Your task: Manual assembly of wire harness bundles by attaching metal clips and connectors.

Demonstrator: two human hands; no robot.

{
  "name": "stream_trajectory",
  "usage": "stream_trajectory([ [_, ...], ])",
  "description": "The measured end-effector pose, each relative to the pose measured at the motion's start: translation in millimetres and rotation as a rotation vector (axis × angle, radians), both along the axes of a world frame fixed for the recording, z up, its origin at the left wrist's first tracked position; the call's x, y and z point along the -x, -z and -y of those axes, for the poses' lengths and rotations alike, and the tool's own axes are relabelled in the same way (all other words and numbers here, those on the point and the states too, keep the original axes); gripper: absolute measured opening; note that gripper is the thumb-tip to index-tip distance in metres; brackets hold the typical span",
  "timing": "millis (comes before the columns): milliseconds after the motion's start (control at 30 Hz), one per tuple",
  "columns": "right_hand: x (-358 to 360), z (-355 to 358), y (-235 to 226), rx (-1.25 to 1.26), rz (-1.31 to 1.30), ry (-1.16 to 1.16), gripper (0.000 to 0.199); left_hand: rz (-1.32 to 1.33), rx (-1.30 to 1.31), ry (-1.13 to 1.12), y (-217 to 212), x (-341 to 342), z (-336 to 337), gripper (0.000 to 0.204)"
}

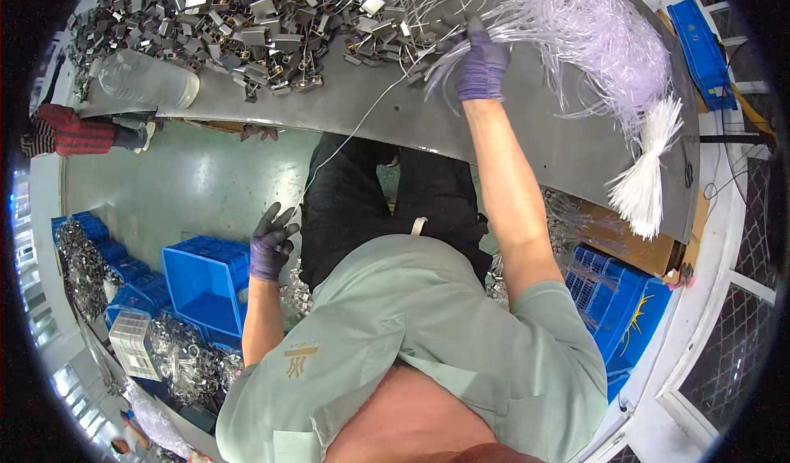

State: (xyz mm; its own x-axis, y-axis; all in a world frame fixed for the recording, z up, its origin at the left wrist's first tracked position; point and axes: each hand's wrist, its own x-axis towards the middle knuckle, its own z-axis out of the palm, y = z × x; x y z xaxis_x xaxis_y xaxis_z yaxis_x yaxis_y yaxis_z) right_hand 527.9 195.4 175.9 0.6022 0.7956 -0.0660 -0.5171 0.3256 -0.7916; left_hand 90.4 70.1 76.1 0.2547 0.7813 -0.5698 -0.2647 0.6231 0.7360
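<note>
My left hand (271,245), in a purple glove with dark fingertips, is out to the left beside my thigh. Its fingers are bent around one end of a thin pale wire (355,130), which runs up over the table edge to the pile of parts. My right hand (482,61), gloved the same way, rests over the table with fingers curled onto a bundle of clear wires (527,31). The fingertips are partly hidden among the strands. Left of it lies a heap of small dark metal parts (271,31).
A translucent plastic bottle (148,79) lies on the grey table (395,111). White wire ends (650,175) hang over its right edge. Blue crates (206,278) stand at lower left, another blue crate (605,290) at right. A person (78,132) is at far left.
</note>
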Motion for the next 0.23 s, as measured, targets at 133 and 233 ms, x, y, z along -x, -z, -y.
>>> stream_trajectory([
  [133,-3.2,5.6,-0.6,0.064,0.078,-0.033,0.033,0.010,-0.003,0.049,4.4,4.2,-6.8,0.063],
  [233,-10.3,8.4,-3.1,0.093,0.036,-0.061,0.033,0.002,0.000,0.069,8.3,4.9,-7.9,0.064],
])
